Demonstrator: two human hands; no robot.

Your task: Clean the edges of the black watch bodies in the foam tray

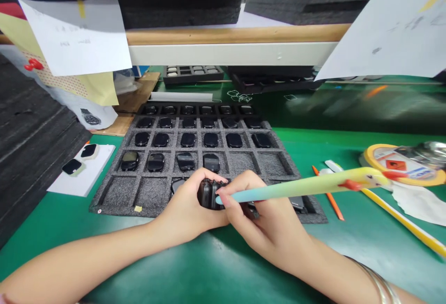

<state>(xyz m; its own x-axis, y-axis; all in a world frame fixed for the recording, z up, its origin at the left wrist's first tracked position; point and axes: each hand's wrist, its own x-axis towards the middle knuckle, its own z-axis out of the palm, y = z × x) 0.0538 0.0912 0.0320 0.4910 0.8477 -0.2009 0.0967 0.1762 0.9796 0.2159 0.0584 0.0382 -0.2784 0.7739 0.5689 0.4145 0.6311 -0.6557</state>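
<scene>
My left hand [190,204] is closed round a small cluster of black watch cases [208,193], held just above the front of a grey foam tray [120,192]. In my right hand [270,218] is a pastel pen [289,191] with a yellow bird-shaped top, pinched between thumb and fingers. Its blue end meets the held cases; the exact contact point is hidden by my fingers. Rows of black watch cases [188,140] lie in the tray's compartments beyond my hands. A few dark pieces in the front row are partly covered by my hands.
To the left, two light-coloured watch cases [89,151] rest on a white block [76,181]. At right lie an orange stick [334,205], a yellow pencil-like rod [406,223] and a yellow tape roll [374,158]. A shelf edge [230,54] with hanging papers crosses above.
</scene>
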